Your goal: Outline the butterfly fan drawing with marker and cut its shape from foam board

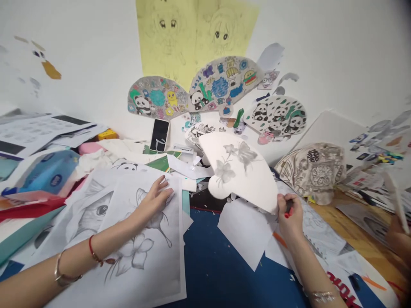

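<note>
My left hand lies with its fingers spread on a large sheet that bears a pencil drawing of a butterfly and flowers. In my right hand is the lower right corner of a white fan-shaped card, pinched between the fingers. The card is raised and tilted, with a grey flower and butterfly drawn on it. A dark pen with a red end is also held in my right hand. Under the card lie white paper pieces.
A phone leans against the wall behind. Decorated fan shapes and a yellow poster hang there. Blue packaging and papers are piled left. A brown patterned fan stands right. Another person's hand shows at the right edge.
</note>
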Available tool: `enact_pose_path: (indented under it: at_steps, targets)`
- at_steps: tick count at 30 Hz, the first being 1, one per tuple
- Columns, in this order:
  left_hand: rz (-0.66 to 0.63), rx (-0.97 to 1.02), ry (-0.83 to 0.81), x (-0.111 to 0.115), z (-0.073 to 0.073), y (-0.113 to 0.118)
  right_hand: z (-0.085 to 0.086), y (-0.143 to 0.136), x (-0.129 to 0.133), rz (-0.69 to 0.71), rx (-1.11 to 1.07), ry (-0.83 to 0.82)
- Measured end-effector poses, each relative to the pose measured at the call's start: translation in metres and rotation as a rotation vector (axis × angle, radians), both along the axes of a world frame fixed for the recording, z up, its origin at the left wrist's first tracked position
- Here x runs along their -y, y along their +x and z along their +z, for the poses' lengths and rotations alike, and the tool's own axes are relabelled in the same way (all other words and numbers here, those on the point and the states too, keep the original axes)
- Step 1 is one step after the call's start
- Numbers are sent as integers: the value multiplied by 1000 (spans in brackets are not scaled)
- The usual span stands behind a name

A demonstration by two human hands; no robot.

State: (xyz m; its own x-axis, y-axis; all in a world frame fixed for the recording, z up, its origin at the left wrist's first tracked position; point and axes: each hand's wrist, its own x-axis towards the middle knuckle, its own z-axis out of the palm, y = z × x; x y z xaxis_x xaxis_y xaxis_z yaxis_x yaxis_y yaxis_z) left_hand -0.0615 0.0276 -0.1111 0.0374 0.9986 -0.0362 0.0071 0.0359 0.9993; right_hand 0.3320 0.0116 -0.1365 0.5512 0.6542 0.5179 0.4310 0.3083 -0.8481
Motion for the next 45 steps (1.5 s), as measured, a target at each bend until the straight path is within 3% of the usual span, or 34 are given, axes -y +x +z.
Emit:
enact_pose_path:
  at_steps: [5,10,13,16,18,22,28,37,45]
  targets:
    - [71,318,6,-17,9,-12,-2,-18,0,191,-1,-44]
    - [90,186,11,-14,24,-20,-13,-24,-5,280,-27,-89]
    - [-12,165,-22,-11,30,-23,-16,-27,-5,303,-50,-103]
    - [-179,167,-105,-11,30,-25,-15,-30,-5,312,-72,-103]
    - [-216,161,-137,-11,29,-25,-12,-31,-4,296,-73,-101]
    - [-141,225,-148,-11,26,-23,-4,-33,-2,268,-119,-115]
    - [-76,298,-138,-13,22,-23,1,-34,1,448,-346,-220]
    - [-162,269,-144,-18,15,-25,-5,-6,-8,276,-514,-78]
    - [-278,234,-212,-19,12,-26,1,-6,-8,242,-552,1]
